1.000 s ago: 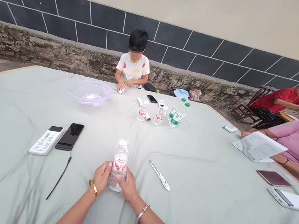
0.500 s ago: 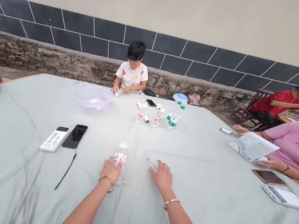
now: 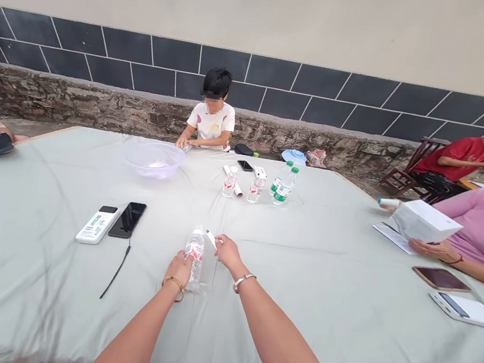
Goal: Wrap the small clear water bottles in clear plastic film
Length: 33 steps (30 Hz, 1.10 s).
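Note:
My left hand (image 3: 178,270) is closed around a small clear plastic bottle (image 3: 196,250) with a red and white label and a white cap. Loose clear plastic film (image 3: 199,288) shows around the bottle's base. Just right of the bottle, my right hand (image 3: 228,251) grips a slim, pale pen-like tool (image 3: 211,239) with a dark tip. Its tip points at the upper part of the bottle, close to the cap; whether they touch I cannot tell.
A white power bank (image 3: 97,225) and a black phone (image 3: 128,219) lie to the left. Further off stand a purple basin (image 3: 154,159), two small bottles (image 3: 255,189) and two green-capped bottles (image 3: 285,188). People sit across and at both sides of the pale-covered table (image 3: 317,314).
My right hand has moved left and up with the pen-like tool, bringing it beside the bottle. My left hand stays on the bottle. The person at the right has lifted a small white tube.

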Tool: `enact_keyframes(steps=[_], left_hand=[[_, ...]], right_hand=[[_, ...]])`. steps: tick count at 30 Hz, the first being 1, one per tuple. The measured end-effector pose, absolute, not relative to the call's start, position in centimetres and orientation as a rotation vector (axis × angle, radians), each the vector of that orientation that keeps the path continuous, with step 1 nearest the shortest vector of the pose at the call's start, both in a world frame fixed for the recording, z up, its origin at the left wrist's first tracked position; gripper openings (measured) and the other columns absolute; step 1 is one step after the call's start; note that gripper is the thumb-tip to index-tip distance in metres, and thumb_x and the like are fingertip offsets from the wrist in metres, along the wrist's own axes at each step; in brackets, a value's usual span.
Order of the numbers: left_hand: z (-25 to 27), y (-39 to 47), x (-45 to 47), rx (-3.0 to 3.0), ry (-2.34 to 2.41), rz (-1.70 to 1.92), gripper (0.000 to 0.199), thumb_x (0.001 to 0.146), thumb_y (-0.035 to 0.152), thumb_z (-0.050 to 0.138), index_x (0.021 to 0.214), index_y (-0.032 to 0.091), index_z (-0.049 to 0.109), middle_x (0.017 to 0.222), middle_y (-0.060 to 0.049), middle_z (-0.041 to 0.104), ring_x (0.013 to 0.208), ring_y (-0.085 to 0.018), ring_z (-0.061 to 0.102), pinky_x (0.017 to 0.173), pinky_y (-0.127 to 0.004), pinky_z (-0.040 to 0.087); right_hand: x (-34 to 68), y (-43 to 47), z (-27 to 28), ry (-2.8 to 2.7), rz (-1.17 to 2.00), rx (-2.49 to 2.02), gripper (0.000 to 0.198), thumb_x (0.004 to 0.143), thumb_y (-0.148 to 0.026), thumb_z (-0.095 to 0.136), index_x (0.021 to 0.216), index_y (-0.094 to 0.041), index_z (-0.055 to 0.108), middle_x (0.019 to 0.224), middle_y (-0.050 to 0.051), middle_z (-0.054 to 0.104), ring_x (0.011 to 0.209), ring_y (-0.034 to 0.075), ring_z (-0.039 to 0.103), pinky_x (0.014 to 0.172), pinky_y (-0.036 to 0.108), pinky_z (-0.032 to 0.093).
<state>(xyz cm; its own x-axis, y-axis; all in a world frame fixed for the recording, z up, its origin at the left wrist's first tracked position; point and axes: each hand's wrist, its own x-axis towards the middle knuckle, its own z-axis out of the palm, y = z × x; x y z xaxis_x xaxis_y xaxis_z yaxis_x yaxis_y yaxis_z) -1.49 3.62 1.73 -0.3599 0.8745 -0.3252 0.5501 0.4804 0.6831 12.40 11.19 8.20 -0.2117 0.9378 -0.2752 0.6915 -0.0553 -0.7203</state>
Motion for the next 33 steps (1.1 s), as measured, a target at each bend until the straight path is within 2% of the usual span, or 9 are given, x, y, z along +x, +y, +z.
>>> enact_keyframes(steps=[4, 7, 13, 18, 21, 23, 25, 28, 33], left_hand=[[1.4, 3.6, -1.6, 1.164, 2.050, 0.652, 0.058, 0.089, 0.049, 0.023, 0.128, 0.011, 0.040, 0.129, -0.017, 0.050, 0.120, -0.026, 0.047, 0.093, -0.033, 0.036], [1.3, 3.6, -1.6, 1.140, 2.048, 0.667, 0.056, 0.088, 0.048, 0.025, 0.128, 0.012, 0.040, 0.130, -0.016, 0.050, 0.119, -0.025, 0.047, 0.093, -0.033, 0.035], [1.6, 3.4, -1.7, 1.113, 2.049, 0.662, 0.054, 0.088, 0.046, 0.025, 0.129, 0.014, 0.040, 0.133, -0.013, 0.048, 0.122, -0.023, 0.044, 0.095, -0.030, 0.034], [1.8, 2.9, -1.6, 1.100, 2.059, 0.665, 0.054, 0.088, 0.046, 0.025, 0.129, 0.013, 0.040, 0.133, -0.014, 0.048, 0.121, -0.025, 0.045, 0.094, -0.032, 0.036], [1.8, 2.5, -1.3, 1.093, 2.071, 0.671, 0.055, 0.088, 0.047, 0.025, 0.128, 0.013, 0.040, 0.133, -0.014, 0.048, 0.120, -0.025, 0.046, 0.094, -0.032, 0.035], [1.7, 2.2, -1.0, 1.085, 2.087, 0.671, 0.056, 0.087, 0.049, 0.026, 0.129, 0.013, 0.040, 0.132, -0.015, 0.048, 0.119, -0.026, 0.046, 0.094, -0.033, 0.035], [1.7, 2.0, -0.8, 1.076, 2.108, 0.669, 0.059, 0.087, 0.050, 0.026, 0.130, 0.012, 0.039, 0.131, -0.017, 0.048, 0.119, -0.027, 0.047, 0.094, -0.035, 0.035], [1.6, 1.8, -0.6, 1.082, 2.139, 0.669, 0.061, 0.086, 0.053, 0.026, 0.129, 0.011, 0.040, 0.128, -0.020, 0.050, 0.117, -0.030, 0.048, 0.092, -0.037, 0.036], [1.4, 1.2, -0.9, 1.135, 2.147, 0.678, 0.057, 0.086, 0.050, 0.030, 0.124, 0.010, 0.046, 0.124, -0.019, 0.054, 0.116, -0.028, 0.050, 0.089, -0.035, 0.038]], right_hand=[[14.3, 5.8, 7.3, -2.019, 1.148, -1.603, 0.027, 0.086, -0.025, 0.037, 0.093, -0.019, 0.063, 0.058, -0.001, 0.058, 0.050, 0.011, 0.049, 0.051, 0.022, 0.035], [17.2, 0.4, 6.6, -2.125, 1.162, -1.417, 0.028, 0.087, -0.029, 0.037, 0.096, -0.021, 0.063, 0.057, -0.002, 0.057, 0.052, 0.012, 0.049, 0.052, 0.023, 0.035], [20.0, -0.2, 6.9, -2.233, 1.567, -1.332, 0.031, 0.086, -0.037, 0.041, 0.099, -0.020, 0.064, 0.061, -0.001, 0.057, 0.047, 0.009, 0.045, 0.047, 0.021, 0.036], [21.4, 6.7, 6.5, -2.102, 0.592, -1.902, 0.031, 0.089, -0.026, 0.034, 0.103, -0.015, 0.059, 0.077, 0.007, 0.060, 0.071, 0.017, 0.056, 0.062, 0.027, 0.039], [21.1, 8.1, 6.1, -2.064, 0.406, -1.948, 0.027, 0.086, -0.016, 0.039, 0.102, -0.012, 0.060, 0.103, 0.016, 0.058, 0.099, 0.026, 0.052, 0.078, 0.034, 0.037], [19.3, 7.7, 5.9, -2.037, 0.365, -1.878, 0.028, 0.085, -0.018, 0.041, 0.107, -0.013, 0.058, 0.118, 0.017, 0.052, 0.109, 0.028, 0.048, 0.083, 0.034, 0.035], [16.2, 6.9, 5.4, -2.013, 0.468, -1.789, 0.034, 0.088, -0.030, 0.041, 0.117, -0.015, 0.051, 0.117, 0.014, 0.054, 0.104, 0.025, 0.052, 0.081, 0.032, 0.038], [11.0, 6.2, 4.3, -1.936, 0.771, -1.812, 0.048, 0.088, -0.051, 0.032, 0.112, -0.014, 0.051, 0.089, 0.008, 0.064, 0.079, 0.019, 0.060, 0.064, 0.027, 0.041], [8.5, 6.1, 2.3, -1.903, 0.806, -1.879, 0.040, 0.092, -0.042, 0.023, 0.085, -0.019, 0.055, 0.076, 0.004, 0.064, 0.065, 0.015, 0.057, 0.053, 0.024, 0.035]])
